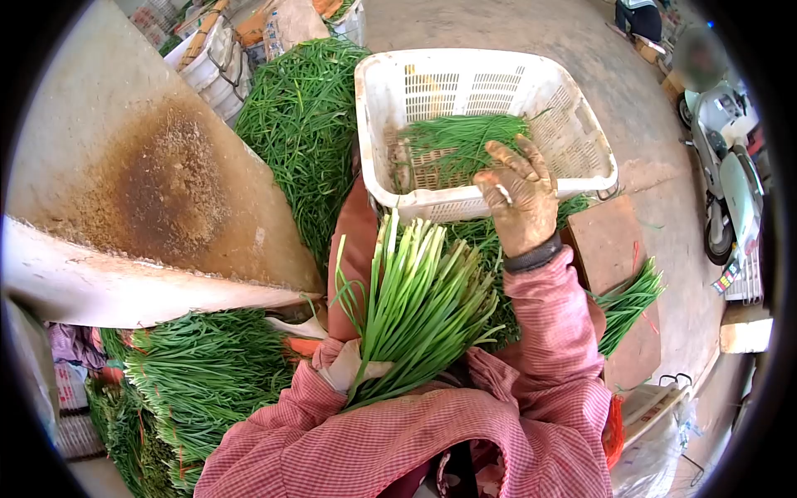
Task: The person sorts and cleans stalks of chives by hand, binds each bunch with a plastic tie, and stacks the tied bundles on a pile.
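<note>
A thick bunch of green stalks [415,303] with pale cut ends pointing up lies against the person's lap. Around its lower left side is my left hand [357,366], in a pale glove, closed on the bunch and partly covered by the leaves. My right hand [525,199], in a soiled glove, is raised over the near rim of the white plastic basket [490,196], its fingers apart and nothing held. Inside the basket, a loose layer of thin green stalks [465,137] rests on the slatted bottom.
Loose greens [299,124] are heaped left of the basket. Bundled greens [207,373] are stacked at lower left, below a stained slab [158,174]. A tied bundle [628,307] lies on a brown board [610,241] at right. A scooter [730,183] stands far right, near another person [639,21].
</note>
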`<state>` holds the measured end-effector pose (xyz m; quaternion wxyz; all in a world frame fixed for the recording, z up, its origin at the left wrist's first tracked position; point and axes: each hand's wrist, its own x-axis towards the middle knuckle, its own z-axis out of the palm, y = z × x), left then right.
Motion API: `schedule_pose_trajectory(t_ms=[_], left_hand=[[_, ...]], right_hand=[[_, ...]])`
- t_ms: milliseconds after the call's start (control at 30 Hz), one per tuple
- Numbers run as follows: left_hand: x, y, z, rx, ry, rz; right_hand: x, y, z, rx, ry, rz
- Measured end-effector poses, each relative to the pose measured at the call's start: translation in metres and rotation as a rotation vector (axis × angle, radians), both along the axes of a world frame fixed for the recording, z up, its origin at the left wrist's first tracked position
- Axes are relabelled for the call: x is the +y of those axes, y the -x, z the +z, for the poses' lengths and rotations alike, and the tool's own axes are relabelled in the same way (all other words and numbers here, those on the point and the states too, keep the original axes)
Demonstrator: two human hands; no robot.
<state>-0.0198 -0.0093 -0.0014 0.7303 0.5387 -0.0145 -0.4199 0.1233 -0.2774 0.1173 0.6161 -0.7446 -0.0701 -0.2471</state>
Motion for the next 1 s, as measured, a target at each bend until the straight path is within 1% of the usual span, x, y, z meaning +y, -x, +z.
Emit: schedule_pose_trajectory(t_ms=[33,67,100,133,167,233,367,467,567,600,700,733,767,833,867,900,967,1000], left_hand=[[-0.001,-0.001,0.000,0.002,0.000,0.005],[-0.001,-0.001,0.001,0.002,0.005,0.006],[-0.005,-0.005,0.002,-0.001,0.017,0.010],[-0.007,-0.004,0.002,-0.009,0.015,0.008],[-0.008,-0.004,0.002,-0.018,0.013,0.008],[-0.006,-0.002,0.004,-0.026,0.009,0.000],[-0.007,-0.002,0.009,-0.049,-0.014,-0.021],[-0.009,-0.001,0.012,-0.062,-0.033,-0.038],[-0.011,-0.001,0.013,-0.079,-0.043,-0.051],[-0.012,0.000,0.013,-0.082,-0.051,-0.053],[-0.012,-0.001,0.014,-0.093,-0.055,-0.057],[-0.012,-0.001,0.015,-0.095,-0.058,-0.057],[-0.012,-0.001,0.015,-0.097,-0.058,-0.058],[-0.011,-0.001,0.016,-0.098,-0.066,-0.056],[-0.011,-0.001,0.016,-0.097,-0.069,-0.054],[-0.011,-0.001,0.016,-0.095,-0.071,-0.054],[-0.009,-0.001,0.018,-0.093,-0.083,-0.054],[-0.008,-0.002,0.018,-0.086,-0.089,-0.050]], right_hand=[[0.008,0.008,0.022,0.424,-0.857,0.240],[0.009,0.010,0.011,0.110,-0.102,0.282],[0.014,0.014,0.010,0.051,0.445,0.316],[0.020,0.018,0.012,-0.132,0.932,0.312],[0.026,0.023,0.017,-0.054,1.209,0.328],[0.029,0.020,0.010,-0.022,1.354,0.351],[0.033,0.018,0.005,-0.019,1.369,0.433],[0.033,0.020,0.003,-0.061,1.230,0.454],[0.035,0.021,-0.003,-0.026,1.268,0.497],[0.035,0.021,-0.002,0.018,1.323,0.511],[0.034,0.019,-0.001,-0.006,1.324,0.533],[0.031,0.019,-0.005,-0.058,1.276,0.534],[0.029,0.020,-0.005,-0.058,1.275,0.535],[0.026,0.022,-0.005,-0.060,1.159,0.499],[0.023,0.022,-0.007,-0.043,1.143,0.505],[0.022,0.022,-0.007,-0.042,1.143,0.505],[0.019,0.022,-0.009,-0.023,1.322,0.494],[0.018,0.023,-0.011,-0.039,1.300,0.491]])
